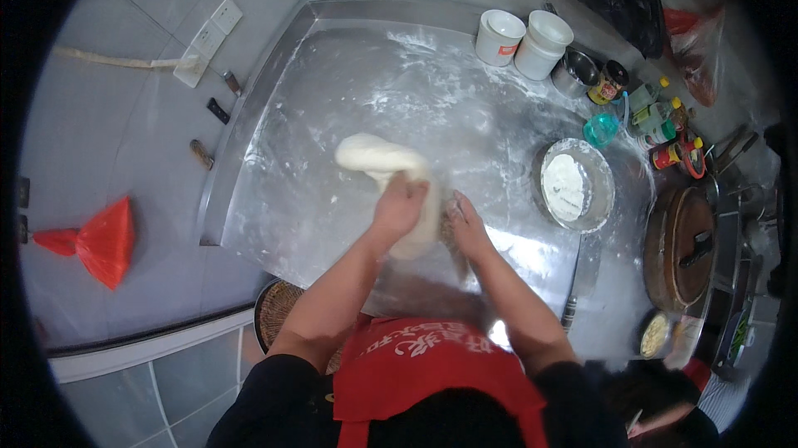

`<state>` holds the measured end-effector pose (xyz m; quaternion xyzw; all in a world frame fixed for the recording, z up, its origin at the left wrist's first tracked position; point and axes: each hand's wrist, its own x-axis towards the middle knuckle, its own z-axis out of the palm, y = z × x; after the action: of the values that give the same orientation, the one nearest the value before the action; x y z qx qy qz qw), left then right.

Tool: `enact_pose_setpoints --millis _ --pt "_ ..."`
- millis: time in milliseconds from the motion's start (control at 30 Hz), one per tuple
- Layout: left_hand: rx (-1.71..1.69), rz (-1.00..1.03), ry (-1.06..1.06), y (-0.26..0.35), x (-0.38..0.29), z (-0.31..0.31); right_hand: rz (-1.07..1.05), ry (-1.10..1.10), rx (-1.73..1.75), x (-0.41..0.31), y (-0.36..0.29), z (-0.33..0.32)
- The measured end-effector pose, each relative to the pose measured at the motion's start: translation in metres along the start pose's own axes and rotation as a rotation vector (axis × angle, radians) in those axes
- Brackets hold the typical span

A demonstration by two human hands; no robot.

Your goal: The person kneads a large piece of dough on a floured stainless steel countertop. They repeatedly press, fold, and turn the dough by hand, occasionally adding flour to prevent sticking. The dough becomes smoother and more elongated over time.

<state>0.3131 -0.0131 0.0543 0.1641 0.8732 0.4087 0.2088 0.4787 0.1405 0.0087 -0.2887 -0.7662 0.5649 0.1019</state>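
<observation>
A long, pale lump of dough [380, 154] lies on the floured steel worktop [299, 198], bending back towards me; its near part is blurred. My left hand [402, 205] grips the dough near its bend, with the fingers curled over it. Just right of the dough is my right hand [467, 227], its fingers partly curled. A blurred brownish shape is at that palm, and I cannot tell whether it is a held tool or a reflection.
A metal bowl [603, 205] of flour [563, 183] stands at right, above a long knife [580, 280]. White tubs [495, 46], a steel pot [575, 74] and several bottles [654, 114] line the back right. Nearer is a round wooden lid [689, 230]. Another person's arm [664, 417] shows bottom right.
</observation>
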Motion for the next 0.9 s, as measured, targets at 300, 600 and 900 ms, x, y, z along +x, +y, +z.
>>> enact_pose_setpoints --millis 300,600,900 --pt "-0.786 -0.310 -0.316 -0.007 -0.030 0.039 0.360 0.106 0.367 0.012 -0.016 0.004" --pt "-0.658 -0.383 -0.440 -0.054 -0.077 -0.021 0.200 -0.046 -0.219 -0.036 -0.029 -0.021" --pt "-0.011 0.052 0.005 -0.014 0.121 0.012 -0.145 0.094 -0.310 0.172 -0.017 -0.003"
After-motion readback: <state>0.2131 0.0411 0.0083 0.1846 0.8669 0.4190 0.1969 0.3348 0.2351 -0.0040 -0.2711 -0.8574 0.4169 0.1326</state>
